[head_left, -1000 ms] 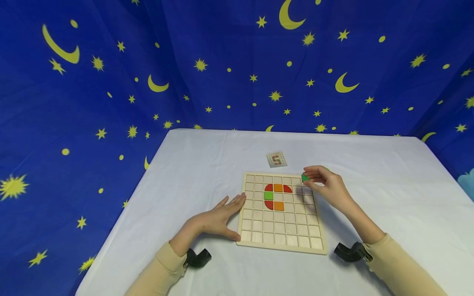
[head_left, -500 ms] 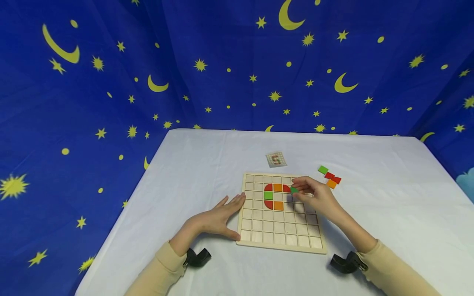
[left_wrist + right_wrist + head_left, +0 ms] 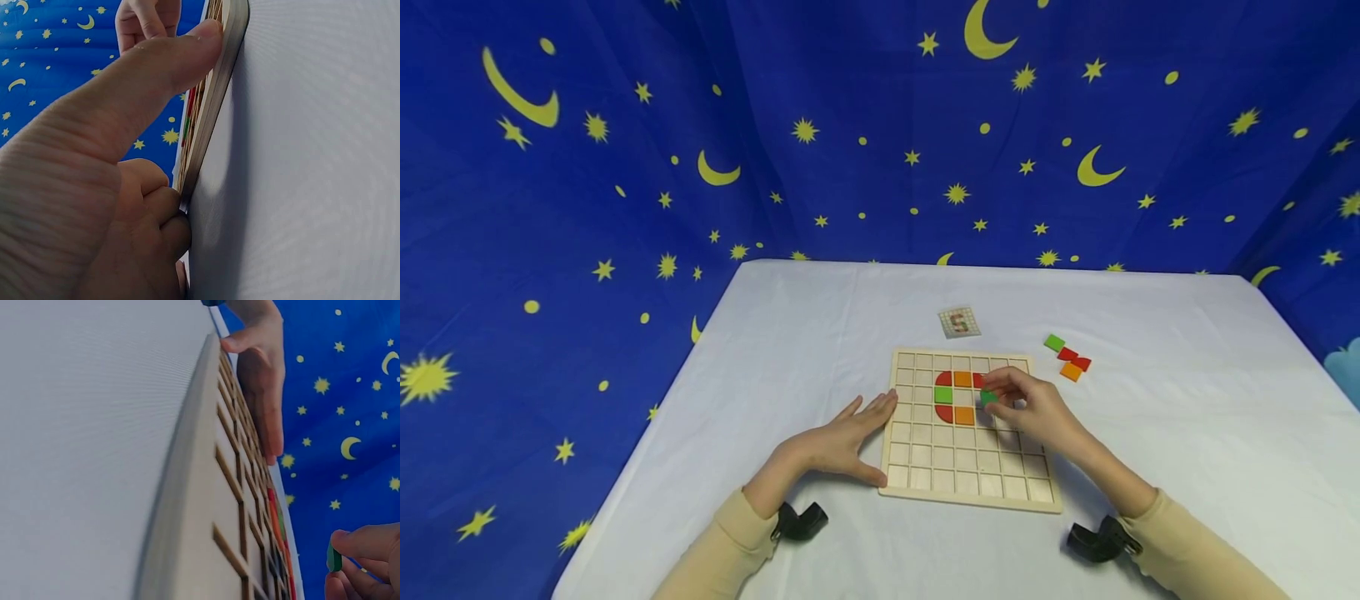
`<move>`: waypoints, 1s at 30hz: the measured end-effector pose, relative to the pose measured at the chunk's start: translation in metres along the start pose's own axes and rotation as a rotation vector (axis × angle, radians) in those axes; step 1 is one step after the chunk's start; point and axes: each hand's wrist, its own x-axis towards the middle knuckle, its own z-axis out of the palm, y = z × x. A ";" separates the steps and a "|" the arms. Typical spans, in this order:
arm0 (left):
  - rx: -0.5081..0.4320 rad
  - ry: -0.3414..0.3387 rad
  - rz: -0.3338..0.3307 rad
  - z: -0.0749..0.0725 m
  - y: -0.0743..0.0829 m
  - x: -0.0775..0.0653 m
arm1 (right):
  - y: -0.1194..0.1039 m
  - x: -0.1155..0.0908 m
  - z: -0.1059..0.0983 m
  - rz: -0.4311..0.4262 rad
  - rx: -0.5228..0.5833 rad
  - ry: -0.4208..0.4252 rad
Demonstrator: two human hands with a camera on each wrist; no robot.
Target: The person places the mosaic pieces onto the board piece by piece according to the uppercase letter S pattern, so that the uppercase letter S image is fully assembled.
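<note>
My right hand (image 3: 1030, 408) pinches a green tile (image 3: 988, 398) between thumb and fingertips, over the upper middle of a wooden grid board (image 3: 970, 500). In the right wrist view this green tile (image 3: 334, 556) is held on edge, apart from the board. Set in the grid are three red rounded tiles (image 3: 943, 413), two orange square tiles (image 3: 964, 416) and a light green square tile (image 3: 943, 395). My left hand (image 3: 838, 446) lies at the board's left side with fingers spread; its thumb (image 3: 194, 53) touches the rim in the left wrist view.
Beyond the board lies a small card (image 3: 959, 322) with a coloured figure on a grid. Several loose tiles sit right of the board, among them a green one (image 3: 1055, 342) and an orange one (image 3: 1071, 372). A starry blue cloth (image 3: 865, 125) hangs behind the white table (image 3: 805, 325).
My right hand has carried the green tile left and toward me, from the board's upper right corner to beside the coloured tiles. The loose tiles it covered now show. My left hand stays put.
</note>
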 end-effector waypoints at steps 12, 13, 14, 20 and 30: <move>0.004 0.005 -0.007 -0.001 0.000 0.001 | 0.011 -0.002 0.007 -0.038 0.023 -0.057; 0.004 0.005 -0.009 -0.001 -0.001 0.001 | 0.012 -0.002 0.008 -0.039 0.024 -0.059; 0.004 0.004 -0.010 -0.001 -0.001 0.001 | 0.013 -0.002 0.008 -0.033 0.022 -0.063; -0.001 -0.003 -0.013 -0.002 0.000 0.000 | 0.016 -0.005 0.013 -0.015 0.001 -0.082; 0.003 -0.001 -0.012 0.000 -0.001 0.000 | 0.016 -0.007 0.016 -0.043 -0.028 -0.089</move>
